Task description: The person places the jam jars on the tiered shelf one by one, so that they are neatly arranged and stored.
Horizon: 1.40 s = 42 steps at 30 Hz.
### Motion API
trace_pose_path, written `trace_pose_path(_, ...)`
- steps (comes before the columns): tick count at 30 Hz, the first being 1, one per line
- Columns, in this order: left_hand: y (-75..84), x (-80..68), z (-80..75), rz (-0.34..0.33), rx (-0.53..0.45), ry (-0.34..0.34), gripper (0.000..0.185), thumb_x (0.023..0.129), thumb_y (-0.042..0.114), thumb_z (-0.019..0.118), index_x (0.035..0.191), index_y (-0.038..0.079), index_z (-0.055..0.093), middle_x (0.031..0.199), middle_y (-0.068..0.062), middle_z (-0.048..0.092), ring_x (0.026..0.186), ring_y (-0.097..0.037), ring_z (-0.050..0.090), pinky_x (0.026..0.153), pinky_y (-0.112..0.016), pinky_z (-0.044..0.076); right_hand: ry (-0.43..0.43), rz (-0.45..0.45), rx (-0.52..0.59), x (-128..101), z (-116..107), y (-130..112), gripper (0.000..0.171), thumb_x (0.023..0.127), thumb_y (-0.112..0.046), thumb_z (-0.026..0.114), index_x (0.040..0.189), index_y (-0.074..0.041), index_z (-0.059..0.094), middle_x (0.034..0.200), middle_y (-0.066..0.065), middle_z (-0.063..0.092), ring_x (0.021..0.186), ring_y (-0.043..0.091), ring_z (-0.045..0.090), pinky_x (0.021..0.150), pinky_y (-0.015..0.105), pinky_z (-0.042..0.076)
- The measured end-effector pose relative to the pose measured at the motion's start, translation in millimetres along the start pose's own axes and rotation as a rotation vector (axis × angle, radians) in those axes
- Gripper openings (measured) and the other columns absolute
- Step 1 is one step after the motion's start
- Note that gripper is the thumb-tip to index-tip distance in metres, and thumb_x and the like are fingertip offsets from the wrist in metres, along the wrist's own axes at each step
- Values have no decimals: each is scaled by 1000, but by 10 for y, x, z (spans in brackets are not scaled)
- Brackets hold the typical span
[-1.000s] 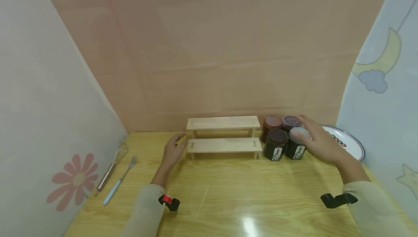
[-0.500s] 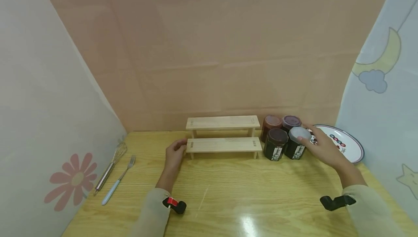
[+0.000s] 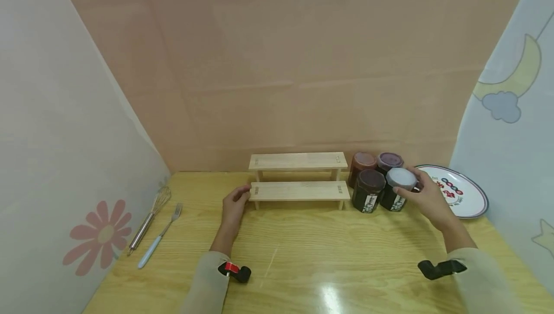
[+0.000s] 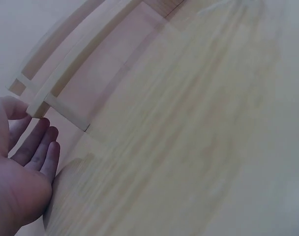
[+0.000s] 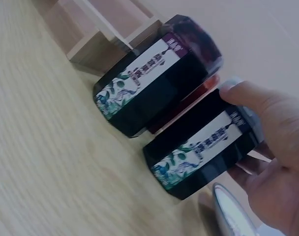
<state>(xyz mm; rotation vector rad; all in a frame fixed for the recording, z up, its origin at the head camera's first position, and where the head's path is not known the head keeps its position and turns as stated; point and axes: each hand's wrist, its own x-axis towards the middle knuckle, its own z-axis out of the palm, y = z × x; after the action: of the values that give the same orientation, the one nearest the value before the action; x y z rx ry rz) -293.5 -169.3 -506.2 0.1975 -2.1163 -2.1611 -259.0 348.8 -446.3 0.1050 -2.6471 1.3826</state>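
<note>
A two-tier wooden shelf [image 3: 298,191] stands at the back of the table. At the left end of its lower board is my left hand [image 3: 233,206]; in the left wrist view, the thumb and index finger [image 4: 14,107] pinch that end and the other fingers bend loosely below. My right hand [image 3: 430,202] grips the upper part of a dark jar with a whitish lid [image 3: 401,178], thumb on the near side and fingers round the right. Beside it stand a dark-lidded jar [image 3: 369,191], a reddish jar [image 3: 363,161] and a purple-lidded jar [image 3: 390,160].
A white oval plate [image 3: 469,196] with red print lies at the right, partly behind my right hand. On the left side lie a whisk [image 3: 147,222] and a fork with a pale blue handle [image 3: 151,251]. Papered walls enclose the wooden table [image 3: 303,256].
My left hand has come right, onto the end of the lower board. The right hand has slid from over the whitish lid down to the jar's right side. The jars have barely moved.
</note>
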Motion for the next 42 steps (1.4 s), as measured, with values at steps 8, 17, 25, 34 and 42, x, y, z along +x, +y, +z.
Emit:
trace_pose_path(8, -43, -2, -25, 21, 0, -25, 31, 102, 18, 64, 131, 10, 68, 142, -7, 62, 135, -20, 53, 105, -23, 49, 48, 45, 14, 0, 83, 96, 90, 98, -34, 73, 161, 2, 21, 155, 34, 39, 139, 53, 39, 77, 2, 39)
trace_pose_path(17, -69, 17, -13, 52, -15, -20, 29, 102, 16, 64, 129, 8, 69, 139, -8, 65, 128, -18, 58, 98, -19, 53, 93, 44, 1, -24, 69, 47, 87, 95, -34, 76, 160, 1, 29, 152, 33, 45, 127, 13, 55, 77, 1, 44)
trace_pose_path(25, -71, 27, -3, 56, -19, -12, 29, 102, 15, 64, 129, 7, 69, 138, -9, 65, 127, -17, 57, 95, -16, 52, 112, 59, -30, -99, -31, -35, 86, 93, -36, 78, 156, 3, 35, 147, 34, 49, 119, 10, 62, 75, 3, 48)
trace_pose_path(34, -48, 31, 3, 69, 0, -18, 29, 102, 15, 64, 130, 7, 68, 139, -10, 64, 129, -19, 57, 98, -17, 50, 146, 145, -18, -202, -362, -411, 98, 96, -42, 72, 164, 1, 16, 162, 37, 28, 150, 49, 32, 70, 1, 44)
trace_pose_path(42, -63, 15, -22, 60, -4, -35, 29, 102, 17, 64, 129, 9, 69, 139, -8, 65, 132, -20, 56, 102, -21, 50, 182, 128, 2, -193, -459, -953, 95, 94, -41, 76, 165, -7, 21, 166, 29, 30, 147, 21, 44, 75, -1, 45)
